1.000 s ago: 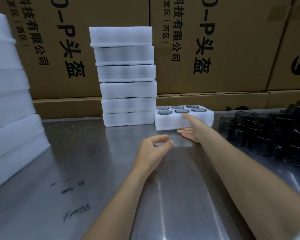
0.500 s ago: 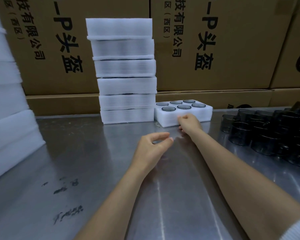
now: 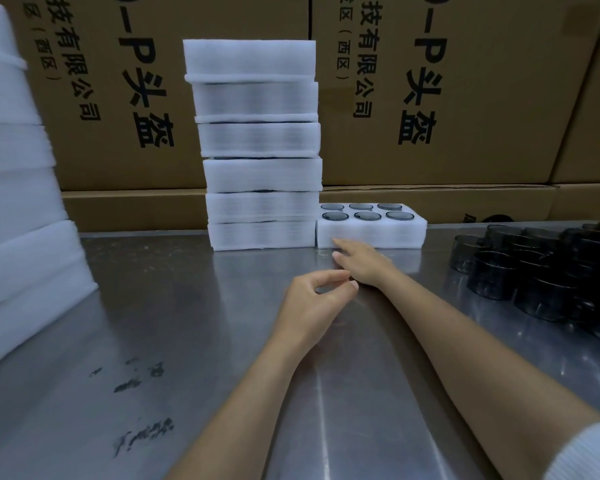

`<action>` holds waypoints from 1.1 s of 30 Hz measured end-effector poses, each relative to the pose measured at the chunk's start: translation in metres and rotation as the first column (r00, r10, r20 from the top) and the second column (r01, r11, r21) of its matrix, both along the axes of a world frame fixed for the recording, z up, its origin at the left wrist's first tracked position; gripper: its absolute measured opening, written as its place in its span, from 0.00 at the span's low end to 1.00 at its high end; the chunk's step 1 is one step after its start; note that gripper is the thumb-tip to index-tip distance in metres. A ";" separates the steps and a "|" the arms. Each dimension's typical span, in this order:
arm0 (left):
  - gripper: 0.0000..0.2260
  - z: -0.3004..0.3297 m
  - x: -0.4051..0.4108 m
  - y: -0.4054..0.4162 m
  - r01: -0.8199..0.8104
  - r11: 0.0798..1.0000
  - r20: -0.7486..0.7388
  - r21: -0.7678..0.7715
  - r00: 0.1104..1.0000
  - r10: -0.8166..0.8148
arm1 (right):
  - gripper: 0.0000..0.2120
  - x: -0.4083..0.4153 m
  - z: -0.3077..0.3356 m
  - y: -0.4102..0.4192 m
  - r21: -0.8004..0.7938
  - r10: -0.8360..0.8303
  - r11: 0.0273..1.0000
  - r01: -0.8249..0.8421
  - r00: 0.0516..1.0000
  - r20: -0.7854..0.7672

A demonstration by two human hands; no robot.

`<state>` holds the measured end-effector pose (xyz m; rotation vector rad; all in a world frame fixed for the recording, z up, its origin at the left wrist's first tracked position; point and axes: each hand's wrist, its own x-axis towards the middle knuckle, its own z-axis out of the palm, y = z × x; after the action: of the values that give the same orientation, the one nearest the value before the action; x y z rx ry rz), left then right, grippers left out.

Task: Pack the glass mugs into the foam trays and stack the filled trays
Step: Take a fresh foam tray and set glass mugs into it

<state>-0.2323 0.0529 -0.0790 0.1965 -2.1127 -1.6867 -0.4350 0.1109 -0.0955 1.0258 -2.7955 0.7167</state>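
A white foam tray (image 3: 371, 234) with several dark glass mugs in its holes sits on the steel table, pushed against the base of a tall stack of filled foam trays (image 3: 257, 147). My right hand (image 3: 361, 261) lies flat and open on the table, its fingertips touching the tray's front face. Behind it, my left hand (image 3: 312, 303) hovers over the table with loosely curled fingers and holds nothing. Several loose dark glass mugs (image 3: 541, 271) stand at the right.
A pile of white foam trays (image 3: 18, 202) rises at the left edge. Brown cardboard boxes (image 3: 465, 98) with printed characters wall off the back. The steel table (image 3: 153, 323) has dark smudges near its front left.
My right hand slid off the tray's top and down its front, and now its fingers lie flat at the tray's base. The tray stands closer to the stack. My left hand barely moved.
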 end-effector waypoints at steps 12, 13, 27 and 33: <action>0.19 0.000 0.000 -0.002 0.015 1.000 0.004 0.018 1.000 -0.015 | 0.23 -0.005 0.018 0.032 -0.539 -0.628 0.424 0.728 0.665 0.405; 0.20 0.000 -0.001 -0.002 0.012 1.000 0.005 0.022 1.000 -0.012 | 0.24 -0.010 0.018 0.035 -0.530 -0.610 0.432 0.730 0.669 0.424; 0.06 -0.005 -0.010 -0.005 0.016 0.999 0.000 0.035 1.000 -0.016 | 0.24 -0.020 0.016 0.058 -0.322 -0.460 0.766 0.556 0.825 0.329; 0.04 0.000 -0.001 -0.002 -0.088 0.995 -0.007 0.050 0.996 0.088 | 0.24 0.026 0.009 0.051 -0.143 -0.431 0.880 0.454 0.887 0.167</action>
<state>-0.2335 0.0511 -0.0792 0.2922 -2.0260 -1.6868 -0.4093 0.1619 -0.0861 0.2917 -2.8430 0.9680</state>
